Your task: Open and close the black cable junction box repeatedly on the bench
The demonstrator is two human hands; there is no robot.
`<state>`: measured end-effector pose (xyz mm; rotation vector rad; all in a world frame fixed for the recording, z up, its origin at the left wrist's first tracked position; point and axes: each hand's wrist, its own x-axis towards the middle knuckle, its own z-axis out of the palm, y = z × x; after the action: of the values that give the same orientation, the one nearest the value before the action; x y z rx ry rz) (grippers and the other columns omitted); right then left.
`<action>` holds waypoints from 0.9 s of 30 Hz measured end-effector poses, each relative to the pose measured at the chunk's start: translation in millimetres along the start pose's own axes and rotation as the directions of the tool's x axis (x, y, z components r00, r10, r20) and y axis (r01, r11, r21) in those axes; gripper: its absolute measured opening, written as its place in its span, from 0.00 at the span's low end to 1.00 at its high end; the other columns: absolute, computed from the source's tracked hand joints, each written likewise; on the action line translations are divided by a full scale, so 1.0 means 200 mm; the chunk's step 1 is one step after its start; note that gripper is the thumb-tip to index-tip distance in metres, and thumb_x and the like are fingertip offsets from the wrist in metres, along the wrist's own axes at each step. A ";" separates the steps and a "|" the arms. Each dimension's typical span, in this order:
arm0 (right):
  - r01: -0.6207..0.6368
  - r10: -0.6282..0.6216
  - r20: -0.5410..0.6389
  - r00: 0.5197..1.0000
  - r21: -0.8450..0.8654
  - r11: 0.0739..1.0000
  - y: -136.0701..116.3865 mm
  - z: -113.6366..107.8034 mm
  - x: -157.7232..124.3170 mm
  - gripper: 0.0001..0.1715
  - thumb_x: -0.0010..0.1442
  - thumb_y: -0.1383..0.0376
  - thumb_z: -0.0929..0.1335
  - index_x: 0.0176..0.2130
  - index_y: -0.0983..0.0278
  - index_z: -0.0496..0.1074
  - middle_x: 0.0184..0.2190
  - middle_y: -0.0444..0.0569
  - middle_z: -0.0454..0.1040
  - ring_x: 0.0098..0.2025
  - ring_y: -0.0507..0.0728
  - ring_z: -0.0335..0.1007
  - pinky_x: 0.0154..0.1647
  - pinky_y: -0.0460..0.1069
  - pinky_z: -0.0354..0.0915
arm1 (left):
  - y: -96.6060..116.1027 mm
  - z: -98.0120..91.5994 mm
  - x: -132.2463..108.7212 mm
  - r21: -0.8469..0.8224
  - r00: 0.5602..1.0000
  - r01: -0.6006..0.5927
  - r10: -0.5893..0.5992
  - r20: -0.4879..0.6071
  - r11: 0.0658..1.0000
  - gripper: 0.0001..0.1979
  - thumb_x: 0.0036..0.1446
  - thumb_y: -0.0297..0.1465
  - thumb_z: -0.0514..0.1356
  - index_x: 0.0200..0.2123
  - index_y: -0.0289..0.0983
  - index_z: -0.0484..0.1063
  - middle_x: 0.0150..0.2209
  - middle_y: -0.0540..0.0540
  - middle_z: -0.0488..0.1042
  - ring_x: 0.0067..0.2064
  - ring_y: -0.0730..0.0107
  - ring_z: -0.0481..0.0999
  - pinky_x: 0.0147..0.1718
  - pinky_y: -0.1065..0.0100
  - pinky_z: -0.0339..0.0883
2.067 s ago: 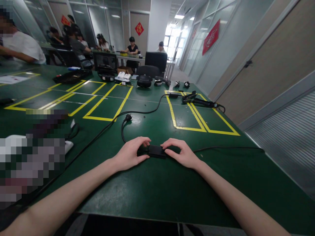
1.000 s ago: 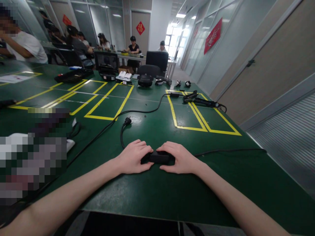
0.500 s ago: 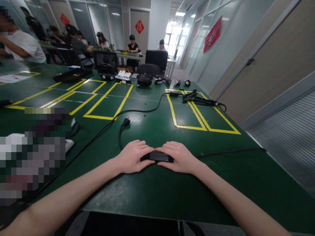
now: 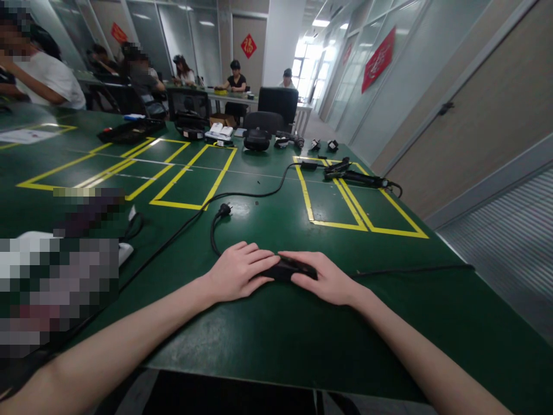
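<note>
My left hand [image 4: 242, 272] is closed on the left end of the black box [image 4: 286, 271], fingers together and laid across its top, thumb along its near side; my right hand [image 4: 330, 279] grips the right end, fingers reaching along the far edge, thumb against the near side; on each hand the opening between fingers and thumb is about the width of the box; the two sets of fingertips come near each other over the far edge.

The box is dark, oblong and smooth-edged, lying crosswise in front of me at the near part of the green table [image 4: 224, 340]; detail on its upper face is too dim to read; both ends are covered by my hands; I cannot tell whether its underside touches the table.

Both wrists are low, backs of the hands upward, forearms slanting inward from the near corners; a short cord [image 4: 212, 235] emerges behind my left hand and ends in a plug [image 4: 224, 210] lying beyond it; another cord [image 4: 410, 270] runs from beside my right hand to the right edge of the table.
</note>
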<state>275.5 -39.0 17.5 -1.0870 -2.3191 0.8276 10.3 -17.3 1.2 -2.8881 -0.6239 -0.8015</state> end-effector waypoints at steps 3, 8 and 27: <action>-0.224 0.181 0.161 0.970 0.309 0.924 -0.01 -0.03 -0.01 0.31 0.71 0.46 0.63 0.55 0.66 0.78 0.39 0.53 0.82 0.35 0.57 0.77 0.37 0.51 0.72 | 0.00 -0.01 0.00 0.070 0.996 -0.070 0.074 -0.044 0.995 0.16 0.76 0.34 0.53 0.62 0.38 0.70 0.56 0.40 0.79 0.45 0.61 0.78 0.42 0.61 0.68; -0.193 0.194 0.017 0.981 0.222 0.956 -0.03 -0.01 0.00 0.25 0.62 0.51 0.74 0.50 0.66 0.80 0.37 0.51 0.81 0.35 0.57 0.75 0.38 0.51 0.71 | 0.00 0.00 0.00 0.006 1.000 0.019 -0.019 -0.008 1.000 0.22 0.74 0.37 0.56 0.68 0.39 0.63 0.56 0.39 0.79 0.48 0.60 0.79 0.46 0.60 0.71; 0.213 -0.268 -0.052 0.962 -0.469 0.857 -0.01 0.05 0.01 0.15 0.70 0.57 0.69 0.48 0.65 0.75 0.41 0.55 0.80 0.41 0.61 0.77 0.42 0.55 0.71 | 0.00 -0.01 0.01 -0.278 0.972 0.235 -0.217 0.094 0.932 0.15 0.72 0.41 0.59 0.50 0.35 0.76 0.40 0.43 0.81 0.41 0.61 0.78 0.41 0.63 0.70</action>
<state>267.7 -40.9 11.8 -0.9570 -2.5469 0.1092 11.4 -16.7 3.2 -3.1526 -0.9349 -0.9016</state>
